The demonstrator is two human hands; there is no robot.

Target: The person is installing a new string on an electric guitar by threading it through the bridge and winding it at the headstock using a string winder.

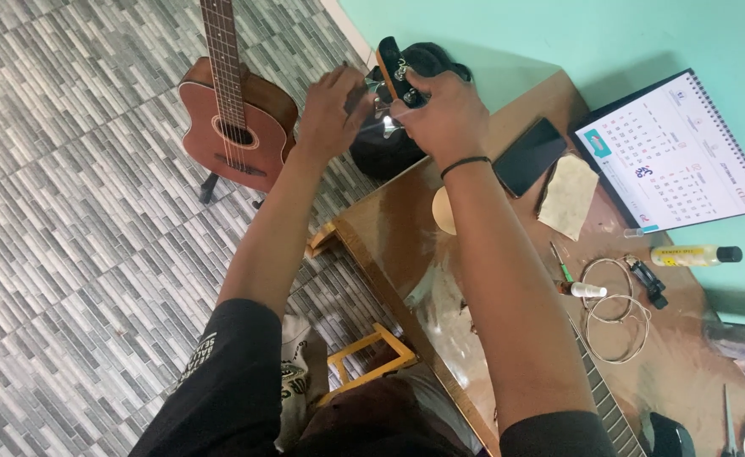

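My right hand (444,114) grips the headstock (392,63) of a guitar that lies along the wooden table (389,228); its fretboard (605,398) shows beside my right forearm. My left hand (332,106) pinches at the tuning pegs on the headstock's left side, fingers closed on a small metal part. A black band circles my right wrist. Much of the guitar's neck and body is hidden under my arm.
A brown acoustic guitar (235,118) stands on the tiled floor at upper left. On the table lie a black phone (529,156), a cloth (569,196), a desk calendar (673,156), coiled strings (616,315), a yellow bottle (694,255) and small tools. A black bag (381,152) sits beyond the table's edge.
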